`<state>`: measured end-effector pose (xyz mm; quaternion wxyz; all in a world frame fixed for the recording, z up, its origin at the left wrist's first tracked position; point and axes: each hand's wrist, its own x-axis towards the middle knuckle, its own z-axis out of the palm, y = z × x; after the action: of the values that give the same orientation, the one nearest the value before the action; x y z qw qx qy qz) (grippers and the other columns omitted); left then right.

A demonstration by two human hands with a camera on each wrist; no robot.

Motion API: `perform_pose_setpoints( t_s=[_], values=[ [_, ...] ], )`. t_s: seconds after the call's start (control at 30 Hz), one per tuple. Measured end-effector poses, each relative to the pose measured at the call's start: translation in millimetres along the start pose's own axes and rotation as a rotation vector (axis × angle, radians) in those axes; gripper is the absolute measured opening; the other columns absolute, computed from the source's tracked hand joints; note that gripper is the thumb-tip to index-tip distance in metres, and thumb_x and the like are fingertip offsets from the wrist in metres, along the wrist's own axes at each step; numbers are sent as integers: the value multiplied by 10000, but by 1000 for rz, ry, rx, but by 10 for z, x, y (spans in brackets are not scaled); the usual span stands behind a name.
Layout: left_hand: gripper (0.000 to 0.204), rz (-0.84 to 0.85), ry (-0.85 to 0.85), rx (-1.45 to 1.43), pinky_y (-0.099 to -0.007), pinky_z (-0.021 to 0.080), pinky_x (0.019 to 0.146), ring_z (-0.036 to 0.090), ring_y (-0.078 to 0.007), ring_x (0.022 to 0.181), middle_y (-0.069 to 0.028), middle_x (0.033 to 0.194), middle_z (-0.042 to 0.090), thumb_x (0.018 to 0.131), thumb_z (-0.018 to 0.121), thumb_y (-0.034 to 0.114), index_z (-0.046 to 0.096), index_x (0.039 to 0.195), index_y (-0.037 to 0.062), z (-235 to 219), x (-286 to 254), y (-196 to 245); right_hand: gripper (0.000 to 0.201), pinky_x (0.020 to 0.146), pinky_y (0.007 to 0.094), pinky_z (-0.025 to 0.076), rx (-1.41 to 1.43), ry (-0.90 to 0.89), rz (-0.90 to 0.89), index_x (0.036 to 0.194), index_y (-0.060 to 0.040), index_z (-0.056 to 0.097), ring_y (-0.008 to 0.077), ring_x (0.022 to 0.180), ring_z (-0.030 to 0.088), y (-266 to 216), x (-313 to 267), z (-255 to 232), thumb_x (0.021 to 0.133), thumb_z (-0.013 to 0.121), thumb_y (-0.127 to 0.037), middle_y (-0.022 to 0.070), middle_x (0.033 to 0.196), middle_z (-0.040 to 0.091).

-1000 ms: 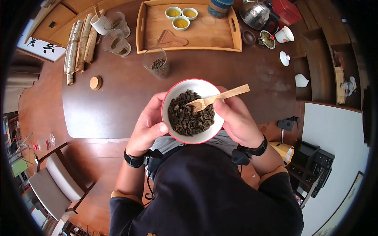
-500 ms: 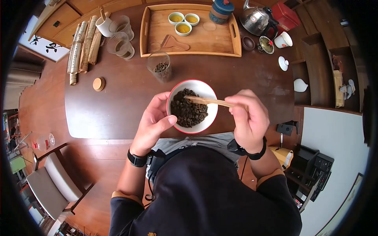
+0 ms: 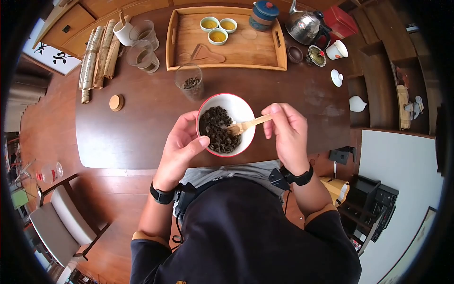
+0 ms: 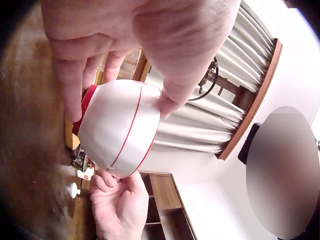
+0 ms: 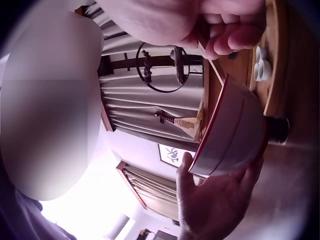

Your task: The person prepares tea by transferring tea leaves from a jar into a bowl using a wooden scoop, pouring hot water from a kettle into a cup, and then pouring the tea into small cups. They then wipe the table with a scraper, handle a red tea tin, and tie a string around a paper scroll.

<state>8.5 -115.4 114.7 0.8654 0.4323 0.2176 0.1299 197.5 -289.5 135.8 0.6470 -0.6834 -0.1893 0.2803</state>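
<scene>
My left hand grips a white bowl with a red rim, thumb over the edge and fingers beneath. Dark dried tea leaves lie heaped in it toward the left. A wooden tea scoop is pinched by its handle in my right hand, its tip down among the leaves. In the left wrist view the white bowl shows its side with a thin red line and a red foot. The right wrist view has the bowl tilted above the tabletop.
A glass with some tea leaves stands just beyond the bowl. Behind it, a wooden tray bears three filled cups and a blue canister. A kettle stands back right; bamboo scrolls and a round lid lie left.
My right hand has let go of the bowl's right side and taken the scoop by its handle. The scoop's tip has shifted within the leaves, which now sit more to the left.
</scene>
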Motion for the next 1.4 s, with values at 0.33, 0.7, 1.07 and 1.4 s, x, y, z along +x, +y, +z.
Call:
perform_pose_setpoints(
  t_s=[0.33,0.7,1.07,1.4],
  values=[
    [574,6,7,30,-369,493,1079,628,-189,1218,-125,1323,659,971,709,89,435,1468,6,-4,-35,34,299,553,265,445,342,2,134,1006,21,701,96,632,551,41,77,7,1101,582,-236,21,733,596],
    [752,-68,-122,-78,-389,448,1141,590,-221,1300,-130,1391,616,869,810,204,432,1482,-12,8,-160,114,311,501,288,415,458,-85,128,966,31,679,146,547,546,-557,-145,-116,1090,570,-232,77,693,606],
    [1041,-204,-274,-342,-446,420,1165,585,-308,1345,-233,1443,591,649,953,109,387,1509,-44,171,-483,243,410,539,349,547,503,-590,-71,1020,-12,507,235,606,571,-1220,-261,-403,1142,421,-393,132,783,552],
    [1171,-114,-386,-459,-456,476,1106,612,-342,1306,-293,1415,572,601,1035,136,322,1493,-126,141,-565,398,354,526,332,586,582,-594,-130,1002,-19,524,249,609,607,-1118,-36,-198,1128,483,-347,136,765,565]
  ],
)
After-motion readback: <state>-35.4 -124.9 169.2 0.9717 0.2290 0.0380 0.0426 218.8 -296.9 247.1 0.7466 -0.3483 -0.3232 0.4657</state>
